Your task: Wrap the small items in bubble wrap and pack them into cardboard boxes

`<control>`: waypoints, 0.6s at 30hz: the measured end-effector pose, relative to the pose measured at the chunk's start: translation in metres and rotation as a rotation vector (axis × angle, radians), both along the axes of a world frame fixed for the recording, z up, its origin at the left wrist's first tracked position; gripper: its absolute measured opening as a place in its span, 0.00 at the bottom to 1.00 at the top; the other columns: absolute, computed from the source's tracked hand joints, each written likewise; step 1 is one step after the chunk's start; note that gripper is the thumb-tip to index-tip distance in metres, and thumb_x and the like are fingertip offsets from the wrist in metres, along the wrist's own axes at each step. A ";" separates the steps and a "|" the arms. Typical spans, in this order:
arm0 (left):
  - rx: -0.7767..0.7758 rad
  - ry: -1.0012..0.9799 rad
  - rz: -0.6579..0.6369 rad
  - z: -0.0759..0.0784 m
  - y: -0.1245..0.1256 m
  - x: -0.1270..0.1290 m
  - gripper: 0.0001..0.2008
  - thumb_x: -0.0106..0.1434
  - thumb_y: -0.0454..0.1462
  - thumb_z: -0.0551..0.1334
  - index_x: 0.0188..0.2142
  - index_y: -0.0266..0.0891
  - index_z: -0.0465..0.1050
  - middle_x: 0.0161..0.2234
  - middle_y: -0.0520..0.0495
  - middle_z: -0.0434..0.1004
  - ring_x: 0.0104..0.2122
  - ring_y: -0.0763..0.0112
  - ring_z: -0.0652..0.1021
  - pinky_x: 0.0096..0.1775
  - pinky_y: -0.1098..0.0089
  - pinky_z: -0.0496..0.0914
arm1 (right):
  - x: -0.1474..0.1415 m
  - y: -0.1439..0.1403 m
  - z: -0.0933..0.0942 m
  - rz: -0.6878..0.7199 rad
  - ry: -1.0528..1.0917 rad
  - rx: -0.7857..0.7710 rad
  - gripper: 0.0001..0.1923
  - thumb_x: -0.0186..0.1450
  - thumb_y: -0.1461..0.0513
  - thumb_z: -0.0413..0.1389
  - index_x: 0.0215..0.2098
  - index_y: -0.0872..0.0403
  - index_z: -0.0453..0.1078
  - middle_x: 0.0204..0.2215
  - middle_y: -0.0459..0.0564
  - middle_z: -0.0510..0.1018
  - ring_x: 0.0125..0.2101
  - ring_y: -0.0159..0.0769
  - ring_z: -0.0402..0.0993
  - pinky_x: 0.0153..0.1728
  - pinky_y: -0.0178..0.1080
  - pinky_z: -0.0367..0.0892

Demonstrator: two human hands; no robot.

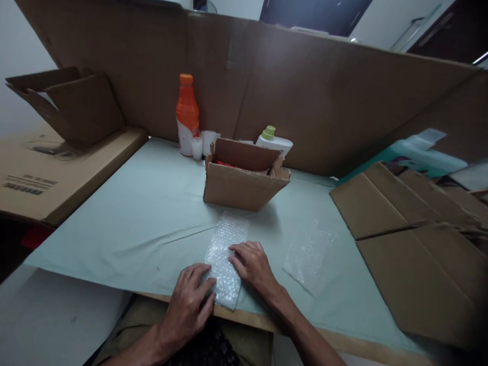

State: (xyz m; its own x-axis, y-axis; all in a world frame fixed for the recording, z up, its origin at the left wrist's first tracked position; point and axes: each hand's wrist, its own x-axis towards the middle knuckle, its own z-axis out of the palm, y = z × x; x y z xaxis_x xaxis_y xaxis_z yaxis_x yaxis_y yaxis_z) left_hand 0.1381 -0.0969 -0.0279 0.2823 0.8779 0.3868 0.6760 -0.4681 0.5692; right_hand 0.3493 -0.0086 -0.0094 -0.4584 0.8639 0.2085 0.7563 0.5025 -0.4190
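Observation:
A strip of bubble wrap [226, 254] lies lengthwise on the cloth near the front edge of the table, its near end reaching that edge. My left hand [192, 295] rests at its lower left side, fingers apart and fingertips touching the plastic. On the opposite side my right hand [253, 262] is open, thumb and fingers lying on the strip's right edge. Just beyond the wrap stands an open cardboard box [244, 185] with something red inside. A clear, crinkled plastic piece [310, 254] is spread flat to the right of my right hand.
An orange bottle [186, 114], a small white cup [197, 148] and a white bottle with a green cap [272, 140] stand by the cardboard wall [305, 86]. Folded cardboard [419, 274] and a teal jug [415, 155] are at right. Another open box [87, 109] sits at left.

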 end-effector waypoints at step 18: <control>-0.010 0.043 -0.028 0.005 0.008 0.002 0.15 0.60 0.33 0.64 0.48 0.41 0.73 0.49 0.39 0.75 0.47 0.54 0.73 0.48 0.54 0.70 | -0.005 0.052 -0.001 0.087 -0.085 0.021 0.17 0.68 0.61 0.58 0.55 0.52 0.72 0.58 0.58 0.74 0.58 0.49 0.68 0.55 0.52 0.62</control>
State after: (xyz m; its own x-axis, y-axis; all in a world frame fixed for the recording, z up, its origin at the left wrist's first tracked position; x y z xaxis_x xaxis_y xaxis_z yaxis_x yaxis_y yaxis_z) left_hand 0.1401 -0.0891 -0.0226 0.3232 0.8730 0.3652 0.6862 -0.4820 0.5449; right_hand 0.3439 0.0434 -0.0105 -0.5481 0.8160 0.1835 0.7419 0.5756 -0.3437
